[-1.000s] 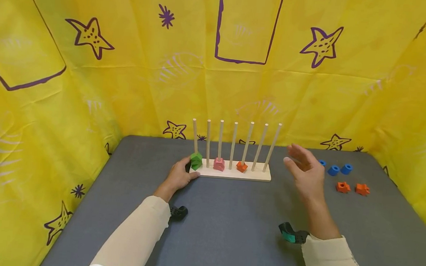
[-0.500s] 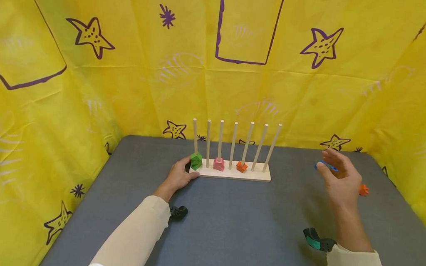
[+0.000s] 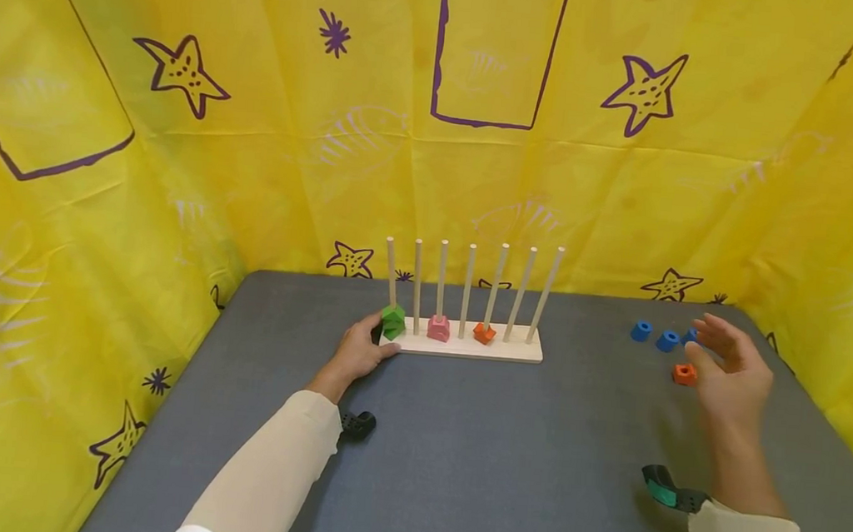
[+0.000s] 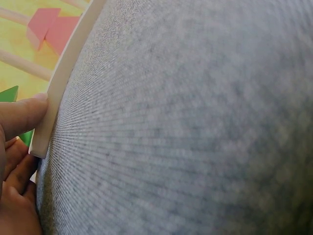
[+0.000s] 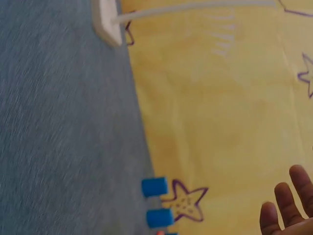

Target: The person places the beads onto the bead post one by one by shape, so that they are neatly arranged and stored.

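Note:
My left hand (image 3: 360,350) grips the left end of a wooden peg board (image 3: 495,352), thumb on its front edge, fingers behind. Seven upright pegs would exceed counting, so several thin dowels rise from the board. On them sit a green block (image 3: 393,322) at the leftmost peg, a pink block (image 3: 438,328) and an orange block (image 3: 485,333). My right hand (image 3: 737,378) hovers above the table at the right with loosely bent fingers, nothing visible between them. Beside it lie blue cylinders (image 3: 667,341) and a loose orange block (image 3: 684,374); one blue cylinder is partly covered by this hand.
The grey tabletop (image 3: 472,453) spreads out in front of the board. Yellow cloth (image 3: 478,186) with purple drawings hangs behind and at both sides. In the right wrist view, blue cylinders (image 5: 160,218) lie near the table's far edge.
My right hand has moved rightward from beside the board, across the loose blocks. One orange block that showed earlier is now out of sight behind it. My left hand has stayed in place.

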`<state>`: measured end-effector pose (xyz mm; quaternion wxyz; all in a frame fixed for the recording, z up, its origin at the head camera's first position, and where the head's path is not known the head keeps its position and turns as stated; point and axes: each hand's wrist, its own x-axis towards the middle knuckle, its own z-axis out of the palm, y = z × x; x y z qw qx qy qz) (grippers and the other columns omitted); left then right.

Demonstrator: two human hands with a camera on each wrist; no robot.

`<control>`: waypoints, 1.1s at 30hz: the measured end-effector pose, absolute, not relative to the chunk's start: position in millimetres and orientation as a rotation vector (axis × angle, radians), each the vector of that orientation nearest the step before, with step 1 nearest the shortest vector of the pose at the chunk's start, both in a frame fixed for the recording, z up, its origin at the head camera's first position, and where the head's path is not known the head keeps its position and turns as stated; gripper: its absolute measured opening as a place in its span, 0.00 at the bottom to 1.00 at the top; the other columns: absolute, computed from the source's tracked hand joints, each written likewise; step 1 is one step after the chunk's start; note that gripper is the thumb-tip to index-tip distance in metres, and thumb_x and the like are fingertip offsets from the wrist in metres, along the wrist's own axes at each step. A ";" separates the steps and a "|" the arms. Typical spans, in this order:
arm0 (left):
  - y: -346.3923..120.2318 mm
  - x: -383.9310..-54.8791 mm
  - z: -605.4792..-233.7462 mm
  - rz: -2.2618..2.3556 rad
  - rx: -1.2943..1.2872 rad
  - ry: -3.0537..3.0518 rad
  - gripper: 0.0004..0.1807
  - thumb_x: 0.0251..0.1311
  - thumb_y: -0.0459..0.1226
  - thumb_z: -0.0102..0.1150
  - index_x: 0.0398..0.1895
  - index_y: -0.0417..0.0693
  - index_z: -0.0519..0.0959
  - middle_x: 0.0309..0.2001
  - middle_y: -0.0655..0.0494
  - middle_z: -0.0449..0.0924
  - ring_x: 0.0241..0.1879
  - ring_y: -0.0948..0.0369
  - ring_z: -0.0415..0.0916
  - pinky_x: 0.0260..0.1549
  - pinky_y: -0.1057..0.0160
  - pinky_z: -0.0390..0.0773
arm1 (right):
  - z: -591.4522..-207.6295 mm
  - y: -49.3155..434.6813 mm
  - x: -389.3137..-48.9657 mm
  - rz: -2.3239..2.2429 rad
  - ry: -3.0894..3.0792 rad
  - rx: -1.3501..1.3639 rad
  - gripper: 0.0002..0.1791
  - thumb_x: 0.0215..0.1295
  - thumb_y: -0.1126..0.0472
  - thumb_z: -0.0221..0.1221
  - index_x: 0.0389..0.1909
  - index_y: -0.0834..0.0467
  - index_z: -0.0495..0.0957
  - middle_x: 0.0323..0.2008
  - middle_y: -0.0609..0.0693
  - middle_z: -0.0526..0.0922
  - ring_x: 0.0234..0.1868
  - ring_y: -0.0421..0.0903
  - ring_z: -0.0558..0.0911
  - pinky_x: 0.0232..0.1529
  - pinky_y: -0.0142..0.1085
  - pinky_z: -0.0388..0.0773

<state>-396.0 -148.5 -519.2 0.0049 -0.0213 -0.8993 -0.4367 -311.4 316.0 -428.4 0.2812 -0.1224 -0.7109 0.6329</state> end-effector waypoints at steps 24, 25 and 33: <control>-149.2 -397.9 -521.8 -1.333 -0.128 -2.777 0.39 0.54 0.35 0.71 0.70 0.42 0.66 0.62 0.40 0.70 0.62 0.45 0.65 0.62 0.48 0.61 | -475.4 361.5 -328.4 1.642 -2.183 -0.590 0.26 0.66 0.70 0.55 0.66 0.55 0.71 0.53 0.43 0.76 0.54 0.41 0.70 0.37 0.16 0.70; -149.3 -397.9 -522.0 -1.329 -0.129 -2.777 0.38 0.54 0.35 0.71 0.69 0.42 0.66 0.62 0.40 0.70 0.62 0.45 0.65 0.62 0.48 0.61 | -476.8 362.2 -328.9 1.629 -2.206 -0.596 0.26 0.66 0.70 0.55 0.66 0.55 0.71 0.53 0.43 0.76 0.54 0.42 0.70 0.37 0.16 0.70; -147.6 -397.5 -520.4 -1.323 -0.111 -2.794 0.39 0.55 0.35 0.70 0.70 0.43 0.66 0.63 0.40 0.69 0.63 0.45 0.64 0.63 0.48 0.60 | -487.9 368.2 -331.6 1.509 -2.406 -0.613 0.28 0.69 0.64 0.53 0.70 0.57 0.66 0.64 0.55 0.69 0.62 0.50 0.67 0.40 0.18 0.71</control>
